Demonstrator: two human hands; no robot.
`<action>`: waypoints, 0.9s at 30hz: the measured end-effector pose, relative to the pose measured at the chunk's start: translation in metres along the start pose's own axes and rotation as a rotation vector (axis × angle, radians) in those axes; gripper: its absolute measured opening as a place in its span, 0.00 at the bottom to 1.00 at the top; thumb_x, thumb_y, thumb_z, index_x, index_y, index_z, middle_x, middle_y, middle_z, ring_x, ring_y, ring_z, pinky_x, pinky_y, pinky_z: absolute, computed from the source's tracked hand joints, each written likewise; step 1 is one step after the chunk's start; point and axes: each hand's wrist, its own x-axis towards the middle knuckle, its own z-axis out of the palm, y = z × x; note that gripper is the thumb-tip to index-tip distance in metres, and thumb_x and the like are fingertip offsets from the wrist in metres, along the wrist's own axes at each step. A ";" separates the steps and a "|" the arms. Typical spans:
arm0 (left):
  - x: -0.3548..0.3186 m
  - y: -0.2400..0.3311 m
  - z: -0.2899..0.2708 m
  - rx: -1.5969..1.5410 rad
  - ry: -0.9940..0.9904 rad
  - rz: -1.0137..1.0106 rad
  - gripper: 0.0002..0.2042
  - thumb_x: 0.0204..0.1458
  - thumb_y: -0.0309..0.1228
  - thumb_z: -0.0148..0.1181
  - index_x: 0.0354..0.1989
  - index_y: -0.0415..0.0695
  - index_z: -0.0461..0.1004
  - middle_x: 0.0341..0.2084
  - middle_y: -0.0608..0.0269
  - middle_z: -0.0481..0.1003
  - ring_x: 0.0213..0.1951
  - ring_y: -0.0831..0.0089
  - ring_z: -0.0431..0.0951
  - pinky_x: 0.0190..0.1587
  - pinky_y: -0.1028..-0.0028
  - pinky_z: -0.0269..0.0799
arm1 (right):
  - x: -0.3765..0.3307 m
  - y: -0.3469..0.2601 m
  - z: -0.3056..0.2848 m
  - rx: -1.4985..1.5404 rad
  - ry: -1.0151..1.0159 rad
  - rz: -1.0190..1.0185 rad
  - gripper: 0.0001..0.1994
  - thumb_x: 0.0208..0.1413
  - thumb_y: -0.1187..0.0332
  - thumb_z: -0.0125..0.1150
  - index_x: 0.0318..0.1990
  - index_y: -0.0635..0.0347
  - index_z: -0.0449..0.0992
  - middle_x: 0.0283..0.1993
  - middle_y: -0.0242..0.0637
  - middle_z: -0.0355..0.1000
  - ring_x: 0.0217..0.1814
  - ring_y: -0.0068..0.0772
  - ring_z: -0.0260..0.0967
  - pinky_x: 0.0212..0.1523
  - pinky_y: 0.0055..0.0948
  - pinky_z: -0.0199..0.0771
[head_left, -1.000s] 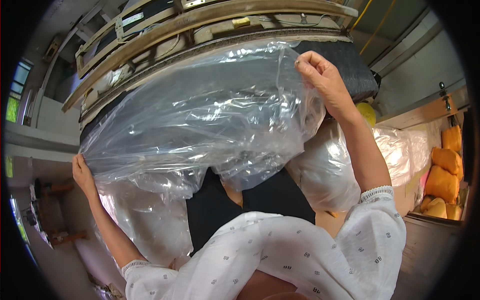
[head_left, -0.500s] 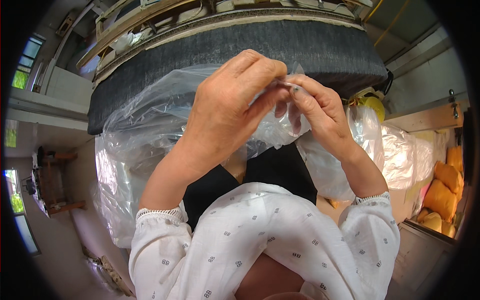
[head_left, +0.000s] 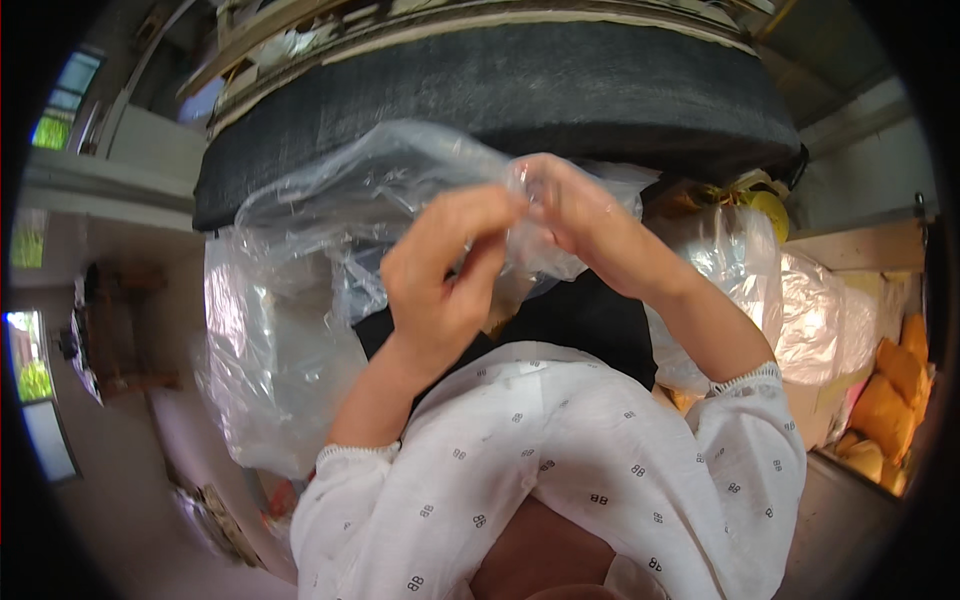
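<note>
- While the big dark padded slab (head_left: 500, 100) fills the top of the view like a curved roof, it lies flat and wide from left to right, and the plastic work happens just in front of its lower edge.
- Below it, the clear plastic bag (head_left: 290, 330) hangs loose; its long axis runs from the gathered top at the hands down to the lower left, where the slack body sags toward the floor. The gathered end points up and to the right, the loose bulk points down.
- On the right side, more filled clear bags (head_left: 820, 320) lean near orange-yellow bundles (head_left: 895, 385), well apart from the hands.
- The left hand (head_left: 445, 285) is raised with its fingers curled, pinching the bunched film from the left; I think it holds high so the weight of the bag keeps the film stretched.
- The right hand (head_left: 590, 225) meets it from the right, fingers closed on the same bunch, so both hands are together and touching at the gathered neck (head_left: 525, 195).
- Whether the neck is twisted or only pressed, I cannot tell.
</note>
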 end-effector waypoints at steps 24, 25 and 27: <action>0.009 -0.281 -0.164 0.317 0.634 -0.445 0.13 0.54 0.35 0.51 0.37 0.36 0.69 0.33 0.63 0.70 0.36 0.74 0.68 0.44 0.75 0.64 | -0.096 -0.121 -0.271 -1.862 1.207 -0.661 0.25 0.59 0.55 0.36 0.63 0.53 0.50 0.67 0.47 0.41 0.69 0.50 0.36 0.66 0.44 0.33; 0.002 -0.275 -0.174 0.434 0.571 -0.375 0.13 0.54 0.36 0.51 0.37 0.36 0.69 0.32 0.62 0.70 0.36 0.74 0.68 0.44 0.75 0.64 | -0.099 -0.116 -0.319 -1.702 1.386 -0.331 0.23 0.59 0.54 0.36 0.62 0.45 0.55 0.67 0.43 0.43 0.68 0.53 0.37 0.66 0.42 0.37; -0.001 -0.261 -0.199 0.590 0.513 -0.406 0.13 0.54 0.35 0.51 0.40 0.36 0.68 0.35 0.60 0.70 0.38 0.71 0.69 0.45 0.74 0.64 | -0.138 -0.106 -0.399 -1.677 1.234 0.523 0.24 0.58 0.50 0.38 0.59 0.50 0.60 0.67 0.40 0.46 0.67 0.51 0.42 0.62 0.46 0.46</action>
